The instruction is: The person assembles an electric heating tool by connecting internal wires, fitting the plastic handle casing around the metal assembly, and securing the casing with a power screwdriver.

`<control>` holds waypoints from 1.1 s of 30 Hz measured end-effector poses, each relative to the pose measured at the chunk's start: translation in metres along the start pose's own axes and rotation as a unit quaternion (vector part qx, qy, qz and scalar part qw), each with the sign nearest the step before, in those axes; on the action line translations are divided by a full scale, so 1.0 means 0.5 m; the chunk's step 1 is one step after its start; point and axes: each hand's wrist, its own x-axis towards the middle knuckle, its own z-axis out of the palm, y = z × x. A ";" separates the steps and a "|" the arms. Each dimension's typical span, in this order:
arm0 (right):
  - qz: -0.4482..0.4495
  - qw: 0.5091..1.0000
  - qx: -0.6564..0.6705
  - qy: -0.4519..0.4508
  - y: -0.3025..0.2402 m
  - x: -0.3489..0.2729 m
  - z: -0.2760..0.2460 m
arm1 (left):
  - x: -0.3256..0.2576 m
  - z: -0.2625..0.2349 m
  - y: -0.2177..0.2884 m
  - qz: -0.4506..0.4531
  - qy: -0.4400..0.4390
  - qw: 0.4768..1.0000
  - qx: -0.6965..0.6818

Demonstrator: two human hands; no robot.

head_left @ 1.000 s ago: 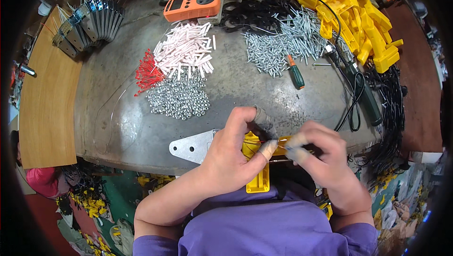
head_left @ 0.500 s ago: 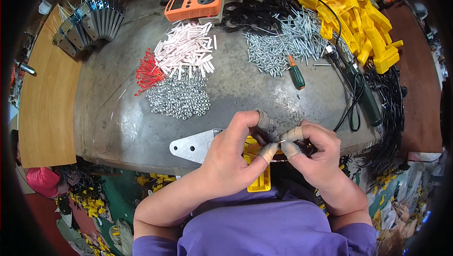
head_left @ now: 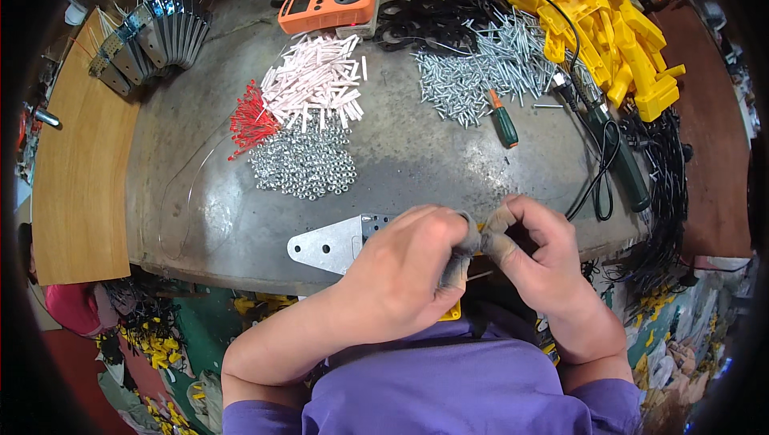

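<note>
Fingers of left hand (head_left: 404, 263) and right hand (head_left: 541, 255) pinch together, hiding whatever they hold above the metal plate (head_left: 328, 244).

At the near edge of the grey metal workbench (head_left: 200, 211), the left hand (head_left: 400, 271) and right hand (head_left: 537, 263) meet fingertip to fingertip, grey-taped fingers (head_left: 497, 235) pinched together over something too small to make out, above a flat silver metal plate with rounded end (head_left: 328, 244) and a yellow plastic piece (head_left: 451, 312) mostly hidden beneath them. Farther back lie a pile of small silver nuts (head_left: 304, 164), white plastic sleeves (head_left: 316, 82), red-tipped pins (head_left: 252, 118), a heap of silver screws (head_left: 481, 70), a green-handled screwdriver (head_left: 505, 124), an orange meter (head_left: 327, 7) and stacked yellow plastic housings (head_left: 609, 26).
</note>
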 end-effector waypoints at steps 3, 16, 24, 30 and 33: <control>0.038 0.996 0.017 -0.077 -0.027 -0.012 -0.008 | 0.001 0.010 -0.011 0.096 0.027 0.993 0.059; -0.254 0.917 -0.306 -0.039 -0.003 -0.001 -0.001 | 0.030 -0.042 -0.023 -0.265 -0.132 0.932 -0.211; -0.104 0.979 -0.172 -0.044 -0.002 0.013 0.000 | 0.008 -0.025 -0.018 0.082 -0.036 0.988 0.128; -0.191 0.949 -0.251 -0.017 -0.001 0.017 -0.006 | 0.014 -0.020 -0.004 -0.191 -0.036 0.967 -0.166; -0.235 0.935 -0.262 -0.041 0.002 0.016 -0.015 | 0.008 -0.015 -0.006 -0.099 -0.041 0.989 -0.098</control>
